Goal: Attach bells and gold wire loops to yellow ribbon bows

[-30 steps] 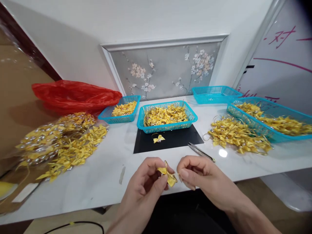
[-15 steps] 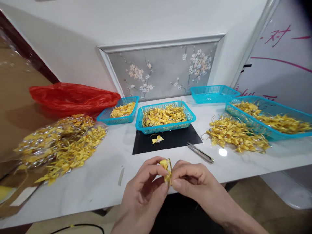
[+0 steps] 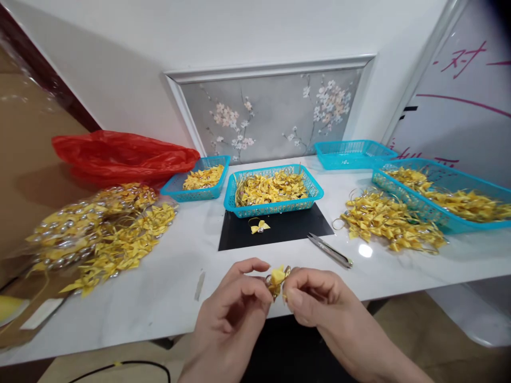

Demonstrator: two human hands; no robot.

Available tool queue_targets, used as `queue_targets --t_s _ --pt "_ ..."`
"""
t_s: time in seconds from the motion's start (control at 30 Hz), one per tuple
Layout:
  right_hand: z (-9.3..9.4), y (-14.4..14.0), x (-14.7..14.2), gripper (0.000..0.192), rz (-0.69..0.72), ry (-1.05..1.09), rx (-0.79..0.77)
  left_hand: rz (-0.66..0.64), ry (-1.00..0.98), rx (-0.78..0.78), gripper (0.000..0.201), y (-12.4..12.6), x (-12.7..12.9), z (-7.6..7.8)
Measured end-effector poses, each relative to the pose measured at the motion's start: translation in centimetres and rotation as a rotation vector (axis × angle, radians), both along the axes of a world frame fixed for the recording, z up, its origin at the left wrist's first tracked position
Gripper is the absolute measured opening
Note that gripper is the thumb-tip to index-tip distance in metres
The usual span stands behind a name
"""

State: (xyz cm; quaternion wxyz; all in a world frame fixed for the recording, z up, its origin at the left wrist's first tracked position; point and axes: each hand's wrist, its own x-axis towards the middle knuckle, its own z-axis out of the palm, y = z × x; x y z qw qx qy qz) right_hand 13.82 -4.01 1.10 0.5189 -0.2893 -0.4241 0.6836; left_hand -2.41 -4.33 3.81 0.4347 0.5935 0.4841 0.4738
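Note:
Between my hands, at the front edge of the table, is a yellow ribbon bow [image 3: 278,275] with gold cord around it. My left hand [image 3: 235,308] pinches the bow from the left between thumb and fingers. From the right, my right hand [image 3: 319,298] pinches the cord at the bow's side; its fingertips hide the cord's end. Beyond them, another yellow bow with a pearl and a cord loop [image 3: 260,227] lies on a black mat [image 3: 239,239]. Thread snips [image 3: 330,250] rest to the right of the mat.
A blue basket [image 3: 275,210] full of yellow bows stands on the mat's far part. Bow piles lie left [image 3: 128,250] and right [image 3: 393,221]. More blue baskets [image 3: 195,194] [image 3: 355,157] [image 3: 439,213] line the back, near a red plastic bag [image 3: 120,159].
The bow has turned between my fingers, and its cord now sits differently. My left index finger has lifted a little off it. The view has shifted slightly.

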Motion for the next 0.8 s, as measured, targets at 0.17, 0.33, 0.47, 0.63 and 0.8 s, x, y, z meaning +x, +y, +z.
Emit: queue_targets --t_s 0.17,0.33,0.47,0.63,0.8 --pt "-0.5 -0.3 -0.4 0.022 0.018 0.060 -0.116 0.002 -0.006 -0.019 0.012 -0.4 0.2 0.1" --pt "0.1 -0.5 -0.5 0.018 0.015 -0.047 0.014 0.008 -0.019 0.015 0.010 -0.2 0.5 -0.1" --pt "0.4 -0.4 -0.2 0.019 -0.044 -0.160 0.068 0.023 0.013 0.049 0.012 0.0 0.4 -0.6" --pt "-0.7 -0.3 -0.1 0.022 -0.069 -0.090 -0.033 -0.042 0.096 0.115 0.020 0.0 0.1 -0.5" --pt "-0.5 -0.6 -0.4 0.021 -0.073 -0.154 0.100 -0.073 0.057 0.052 0.022 0.2 0.0 -0.3"
